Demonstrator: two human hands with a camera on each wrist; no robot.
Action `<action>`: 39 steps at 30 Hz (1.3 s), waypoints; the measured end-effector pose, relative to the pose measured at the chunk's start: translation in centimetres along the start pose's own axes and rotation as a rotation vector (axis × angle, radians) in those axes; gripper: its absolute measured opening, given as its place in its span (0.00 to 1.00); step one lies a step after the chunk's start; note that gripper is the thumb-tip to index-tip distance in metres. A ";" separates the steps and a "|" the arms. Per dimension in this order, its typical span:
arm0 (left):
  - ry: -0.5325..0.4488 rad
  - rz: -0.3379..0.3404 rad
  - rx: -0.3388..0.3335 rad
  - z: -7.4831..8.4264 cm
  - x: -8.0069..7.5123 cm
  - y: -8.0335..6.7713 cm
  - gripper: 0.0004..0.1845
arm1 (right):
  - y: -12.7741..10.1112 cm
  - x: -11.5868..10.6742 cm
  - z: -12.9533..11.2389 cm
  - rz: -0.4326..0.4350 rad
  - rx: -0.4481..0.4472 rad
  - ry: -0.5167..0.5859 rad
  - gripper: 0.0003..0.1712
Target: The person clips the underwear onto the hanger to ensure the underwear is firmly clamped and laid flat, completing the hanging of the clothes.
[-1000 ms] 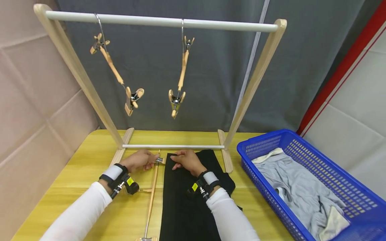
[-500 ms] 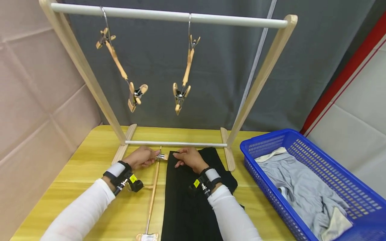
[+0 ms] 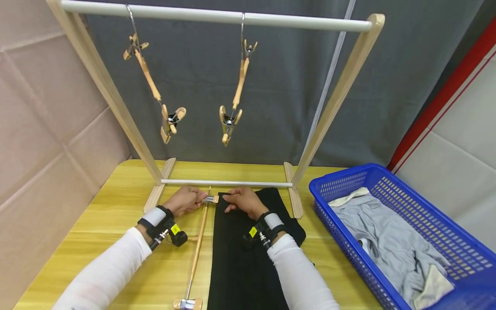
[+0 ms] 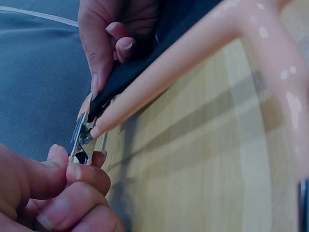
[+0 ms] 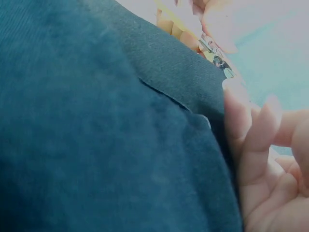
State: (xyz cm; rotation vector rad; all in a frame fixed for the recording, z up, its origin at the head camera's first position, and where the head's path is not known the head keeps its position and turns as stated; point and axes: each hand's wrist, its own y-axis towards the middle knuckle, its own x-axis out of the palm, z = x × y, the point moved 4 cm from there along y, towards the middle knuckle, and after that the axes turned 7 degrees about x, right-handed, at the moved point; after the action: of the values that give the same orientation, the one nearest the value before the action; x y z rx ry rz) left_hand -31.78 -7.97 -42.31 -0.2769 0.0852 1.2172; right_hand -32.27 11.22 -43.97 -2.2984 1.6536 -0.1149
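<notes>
A wooden clip hanger (image 3: 196,252) lies lengthwise on the table, left of a folded black garment (image 3: 236,262). My left hand (image 3: 185,201) pinches the handles of its far clip (image 3: 211,199) between thumb and fingers. My right hand (image 3: 246,203) pinches the garment's far left corner. In the left wrist view, the cloth edge (image 4: 108,92) meets the mouth of the clip (image 4: 81,128), and my right thumb tip is right beside it. The hanger's near clip (image 3: 187,304) lies at the bottom of the head view, apart from the cloth.
A wooden rack with a white top bar (image 3: 186,14) stands behind my hands. Two clip hangers (image 3: 147,75) hang from it. At right, a blue plastic basket (image 3: 329,234) holds grey clothing (image 3: 387,241) with cream parts.
My left hand and the far clip have shifted slightly right, bringing the clip up to the garment's corner. My right hand keeps its pinch on the cloth. The head view has tilted a little.
</notes>
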 end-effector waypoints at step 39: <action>0.364 0.028 -0.043 1.5 -0.9 0.1 0.19 | -10.2 3.5 -3.4 -0.176 -0.315 -0.671 0.09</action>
State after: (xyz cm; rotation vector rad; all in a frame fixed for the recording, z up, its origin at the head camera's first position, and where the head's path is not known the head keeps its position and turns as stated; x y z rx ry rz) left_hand -32.31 -8.34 -40.70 -0.5347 0.3794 1.1860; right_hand -22.58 10.17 -38.15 -2.3157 1.1778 0.8383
